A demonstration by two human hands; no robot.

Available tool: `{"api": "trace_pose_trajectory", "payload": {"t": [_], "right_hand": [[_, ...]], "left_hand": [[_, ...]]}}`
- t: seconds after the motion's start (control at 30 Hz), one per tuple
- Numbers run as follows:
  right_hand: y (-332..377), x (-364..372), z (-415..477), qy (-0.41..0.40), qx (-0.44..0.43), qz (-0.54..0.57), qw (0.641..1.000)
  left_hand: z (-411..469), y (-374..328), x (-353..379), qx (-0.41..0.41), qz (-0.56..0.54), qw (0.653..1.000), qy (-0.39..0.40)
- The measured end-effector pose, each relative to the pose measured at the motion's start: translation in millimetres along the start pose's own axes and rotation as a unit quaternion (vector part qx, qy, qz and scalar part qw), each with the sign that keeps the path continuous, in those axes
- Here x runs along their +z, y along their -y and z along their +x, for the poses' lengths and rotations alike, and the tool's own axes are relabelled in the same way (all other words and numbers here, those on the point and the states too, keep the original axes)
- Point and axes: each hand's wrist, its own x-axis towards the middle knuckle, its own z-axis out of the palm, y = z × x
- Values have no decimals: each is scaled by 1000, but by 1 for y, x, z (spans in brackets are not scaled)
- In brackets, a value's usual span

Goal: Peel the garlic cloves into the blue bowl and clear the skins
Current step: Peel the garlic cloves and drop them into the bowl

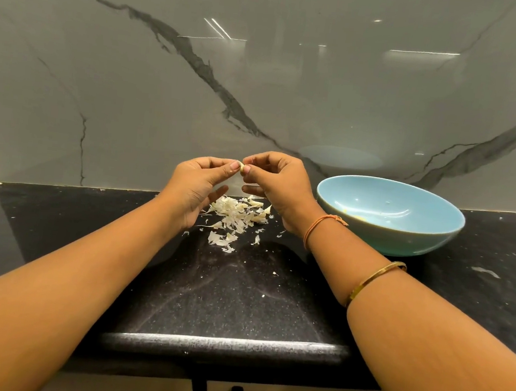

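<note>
Counter [240,289]: black, speckled, bearing the bowl.
Bowl [405,239]: blue, a few pale bits inside.
Your left hand [194,185], your right hand [279,188]: raised left of the bowl.
Skins [235,215]: loose heap left of the bowl.
Clove [241,166]: left of the bowl, pinched between both hands' fingertips.

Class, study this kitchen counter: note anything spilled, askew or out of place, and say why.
Garlic skins lie heaped on the black counter under the left hand and right hand, which pinch a garlic clove. Flecks stray toward the front edge and past the blue bowl. Messy, uncleared; nothing looks damaged.
</note>
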Motion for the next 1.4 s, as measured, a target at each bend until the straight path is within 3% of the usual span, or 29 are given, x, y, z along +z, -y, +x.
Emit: {"api": "trace_pose_trajectory", "payload": {"t": [0.33, 0.5, 0.67, 0.83, 1.07, 1.3, 1.4], "right_hand": [[1, -2, 0, -29, 5, -25, 999], [4, -1, -3, -11, 3, -53, 999], [5, 2, -4, -13, 26, -45, 999], [2, 1, -1, -22, -36, -285, 958], [5, 4, -1, 13, -75, -444, 893], [5, 5, 0, 16, -81, -405, 911], [7, 6, -4, 2, -51, -256, 965]], "left_hand": [[4, 3, -2, -6, 20, 999, -50], [1, 4, -1, 29, 60, 998, 8], [2, 3, -3, 33, 27, 999, 1], [4, 3, -4, 37, 15, 999, -11], [3, 3, -3, 44, 13, 999, -7], [2, 3, -2, 54, 21, 998, 11], [1, 4, -2, 57, 19, 998, 17]]}}
